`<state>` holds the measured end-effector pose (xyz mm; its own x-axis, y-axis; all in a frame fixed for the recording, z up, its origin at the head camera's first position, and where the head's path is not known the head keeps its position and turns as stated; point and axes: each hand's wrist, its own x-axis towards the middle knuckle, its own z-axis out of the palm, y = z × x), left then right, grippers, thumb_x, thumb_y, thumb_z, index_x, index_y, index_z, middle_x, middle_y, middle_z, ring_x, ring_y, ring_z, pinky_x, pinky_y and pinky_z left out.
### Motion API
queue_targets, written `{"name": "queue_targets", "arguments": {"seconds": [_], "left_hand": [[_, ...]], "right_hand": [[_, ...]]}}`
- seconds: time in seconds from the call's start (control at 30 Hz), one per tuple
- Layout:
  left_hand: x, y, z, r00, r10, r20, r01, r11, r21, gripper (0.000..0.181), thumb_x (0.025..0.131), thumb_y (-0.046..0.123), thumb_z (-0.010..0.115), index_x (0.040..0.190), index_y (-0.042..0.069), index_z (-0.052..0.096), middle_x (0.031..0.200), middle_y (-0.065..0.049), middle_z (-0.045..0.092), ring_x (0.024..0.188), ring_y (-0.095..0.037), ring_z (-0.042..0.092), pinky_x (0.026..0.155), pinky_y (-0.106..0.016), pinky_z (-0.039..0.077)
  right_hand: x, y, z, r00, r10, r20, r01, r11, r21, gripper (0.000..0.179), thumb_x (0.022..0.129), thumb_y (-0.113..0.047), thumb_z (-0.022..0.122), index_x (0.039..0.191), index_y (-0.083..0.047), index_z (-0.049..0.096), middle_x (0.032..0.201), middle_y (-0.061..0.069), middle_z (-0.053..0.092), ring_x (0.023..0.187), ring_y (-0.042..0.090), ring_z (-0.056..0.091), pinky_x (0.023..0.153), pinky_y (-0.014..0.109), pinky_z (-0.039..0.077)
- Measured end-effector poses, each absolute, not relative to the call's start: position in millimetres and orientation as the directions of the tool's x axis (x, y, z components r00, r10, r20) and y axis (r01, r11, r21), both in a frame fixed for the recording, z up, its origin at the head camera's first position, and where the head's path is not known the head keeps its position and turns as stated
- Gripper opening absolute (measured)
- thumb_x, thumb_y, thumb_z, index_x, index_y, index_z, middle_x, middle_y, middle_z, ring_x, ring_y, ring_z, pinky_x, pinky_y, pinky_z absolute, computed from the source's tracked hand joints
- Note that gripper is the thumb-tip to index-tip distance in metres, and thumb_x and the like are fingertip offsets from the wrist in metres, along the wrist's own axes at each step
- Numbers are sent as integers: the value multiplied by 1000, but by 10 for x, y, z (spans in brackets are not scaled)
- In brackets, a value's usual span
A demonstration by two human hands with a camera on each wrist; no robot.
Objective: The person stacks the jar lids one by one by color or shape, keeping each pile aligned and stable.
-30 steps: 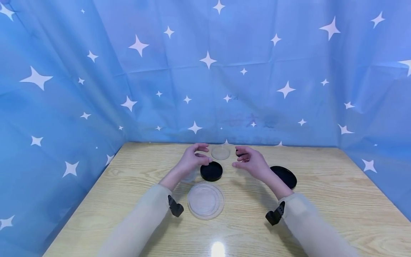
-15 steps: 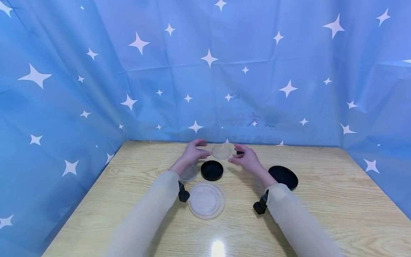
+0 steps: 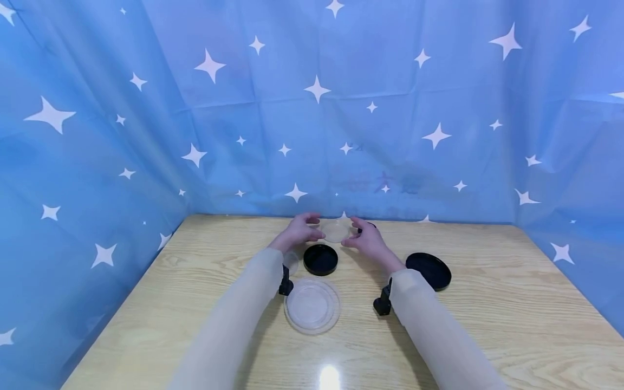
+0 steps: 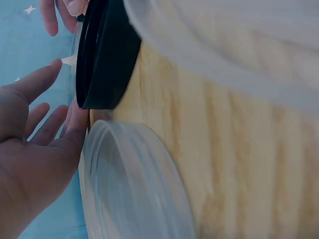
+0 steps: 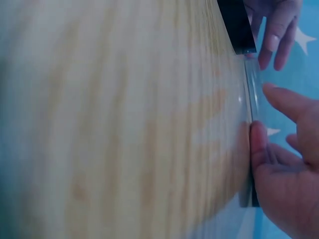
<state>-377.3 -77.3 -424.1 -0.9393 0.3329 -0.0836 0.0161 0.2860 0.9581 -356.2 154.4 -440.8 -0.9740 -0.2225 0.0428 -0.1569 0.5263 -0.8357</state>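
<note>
A clear round lid or shallow dish (image 3: 336,232) lies at the back of the table, between the two hands. My left hand (image 3: 303,229) is at its left rim, thumb and fingers spread apart in the left wrist view. At the right rim is my right hand (image 3: 366,237), its thumb and fingers also apart beside the clear edge (image 5: 253,89). Just in front stands a black round dish (image 3: 320,260). Partly hidden by the left wrist is a clear round container (image 4: 149,184). A small black round piece (image 3: 373,225) shows behind the right hand.
Nearer on the wooden table (image 3: 380,352) lies a larger clear round dish (image 3: 312,306). To the right, beside the right forearm, is a larger black round dish (image 3: 429,271). A blue curtain with white stars (image 3: 273,124) hangs behind the table's back edge.
Both hands have moved in toward the clear round piece at the back, the right one leftward and the left one rightward. The dishes stay put.
</note>
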Motion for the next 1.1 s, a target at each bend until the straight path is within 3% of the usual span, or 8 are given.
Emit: {"name": "queue_targets", "arguments": {"seconds": [0.13, 0.33, 0.47, 0.73, 0.87, 1.1], "left_hand": [[-3801, -779, -4218, -923, 369, -112, 6, 303, 953, 73, 91, -7, 70, 155, -2, 36, 153, -25, 43, 120, -37, 62, 96, -37, 55], [-3871, -813, -4228, -898, 420, -136, 9, 326, 945, 75, 91, -7, 70, 156, -3, 34, 151, -26, 44, 128, -38, 56, 99, -38, 53], [-3904, -820, -4252, -897, 424, -123, 44, 362, 931, 75, 90, -4, 73, 155, -3, 37, 147, -25, 50, 131, -36, 54, 102, -37, 51], [-3932, -797, -4287, -903, 421, -88, 106, 417, 903, 69, 87, -5, 76, 148, -7, 45, 134, -22, 57, 116, -29, 59, 103, -36, 48], [-3943, -770, -4301, -905, 417, -86, 116, 436, 892, 69, 85, -4, 78, 147, -7, 48, 126, -19, 60, 107, -22, 57, 101, -33, 48], [-3938, -770, -4310, -903, 419, -99, 126, 476, 870, 62, 86, -2, 79, 143, -7, 54, 120, -16, 63, 105, -21, 57, 96, -29, 49]], "right_hand": [[-3585, 1509, -4389, -967, -252, 40, -179, 559, -810, 84, 93, -15, 77, 160, 1, 27, 156, 29, 38, 123, 41, 57, 87, 44, 56], [-3601, 1461, -4393, -967, -253, 33, -174, 560, -810, 84, 92, -10, 75, 159, 5, 26, 150, 29, 45, 112, 37, 61, 78, 38, 55], [-3605, 1451, -4404, -971, -237, 34, -161, 541, -826, 82, 92, -6, 75, 157, 9, 26, 147, 30, 48, 112, 36, 63, 81, 37, 55], [-3646, 1448, -4443, -976, -215, 33, -147, 538, -830, 78, 90, -4, 77, 153, 11, 33, 141, 30, 53, 113, 36, 62, 93, 41, 53], [-3649, 1484, -4436, -968, -251, 24, -164, 553, -817, 77, 91, -5, 76, 153, 12, 34, 142, 30, 52, 116, 35, 60, 92, 40, 53], [-3667, 1501, -4463, -960, -279, 20, -181, 564, -805, 73, 91, -7, 76, 150, 13, 38, 132, 26, 59, 111, 32, 61, 92, 39, 52]]}}
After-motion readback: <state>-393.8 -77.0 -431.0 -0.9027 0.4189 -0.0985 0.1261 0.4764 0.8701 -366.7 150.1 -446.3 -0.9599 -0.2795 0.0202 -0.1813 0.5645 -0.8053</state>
